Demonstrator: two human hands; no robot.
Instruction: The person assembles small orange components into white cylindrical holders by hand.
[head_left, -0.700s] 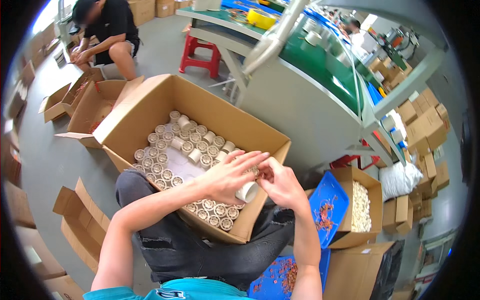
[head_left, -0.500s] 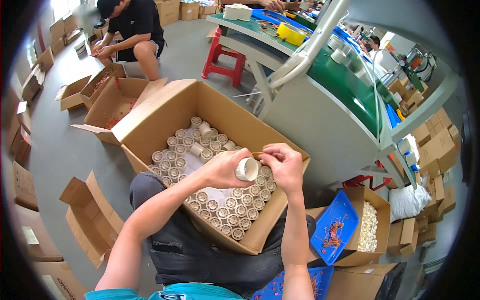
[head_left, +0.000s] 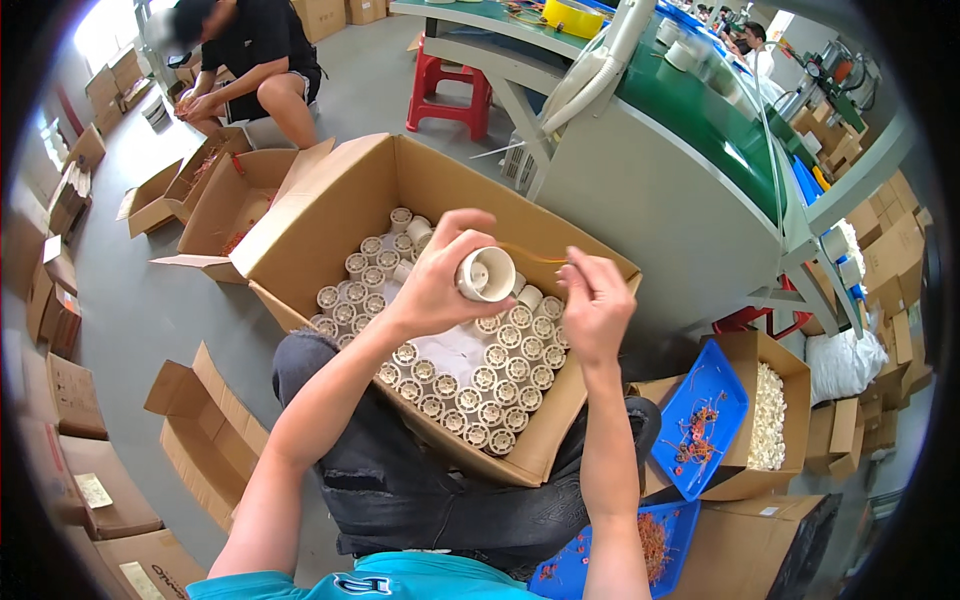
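Note:
My left hand point(head_left: 440, 280) is wrapped round a white plastic cylinder point(head_left: 487, 274), its open hollow end toward me and a small post visible inside. From its far side a thin orange-yellow wire point(head_left: 535, 256) runs across to my right hand point(head_left: 597, 305), which pinches the wire's other end between thumb and fingers. Both hands are above a large cardboard box point(head_left: 330, 195). Inside it, rows of similar white cylinders point(head_left: 508, 382) stand with their slotted ends up, and a few lie on their sides. Where the wire joins the held cylinder is hidden.
Right of my knee are a blue tray point(head_left: 712, 375) of red-orange wire pieces and a carton of small white parts point(head_left: 768, 415). Another blue tray point(head_left: 570, 570) lies below. A green-topped workbench point(head_left: 690, 135), a red stool point(head_left: 447, 95) and a seated person point(head_left: 262, 60) are beyond.
My hands have moved apart, with the right drawn rightward, and the wire now shows stretched between them. The cylinder has risen slightly and its opening faces me more. The whole view has shifted somewhat.

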